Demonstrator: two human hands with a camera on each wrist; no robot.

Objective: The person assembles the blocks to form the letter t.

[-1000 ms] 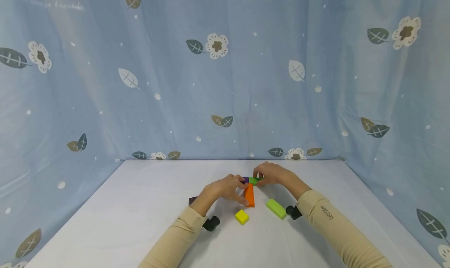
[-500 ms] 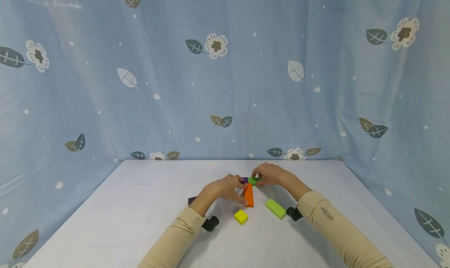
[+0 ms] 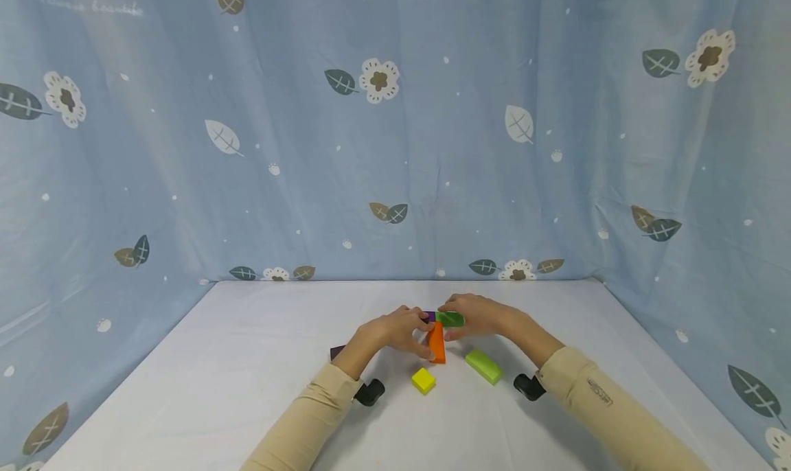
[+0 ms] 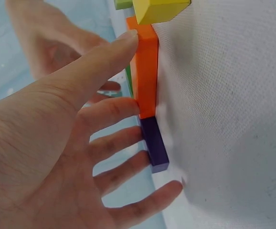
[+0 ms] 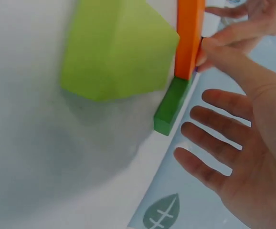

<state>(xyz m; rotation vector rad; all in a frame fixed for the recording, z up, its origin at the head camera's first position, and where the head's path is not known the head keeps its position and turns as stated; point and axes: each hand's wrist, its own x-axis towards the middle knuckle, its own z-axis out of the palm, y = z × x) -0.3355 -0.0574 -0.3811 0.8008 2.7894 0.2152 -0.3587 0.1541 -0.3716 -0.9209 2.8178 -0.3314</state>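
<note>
On white tbl [image 3: 204, 395], L hand [image 3: 398, 329] pinches orange blk [image 3: 437, 344].

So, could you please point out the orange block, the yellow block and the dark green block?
Orange block [image 3: 437, 343]: head view, middle of its top face.
Yellow block [image 3: 423, 380]: head view, on its top face.
Dark green block [image 5: 170, 106]: right wrist view, on its long face.

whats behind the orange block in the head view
Beyond the orange block, a purple block and a green block lie end to end; the left hand covers part of the purple block.
</note>
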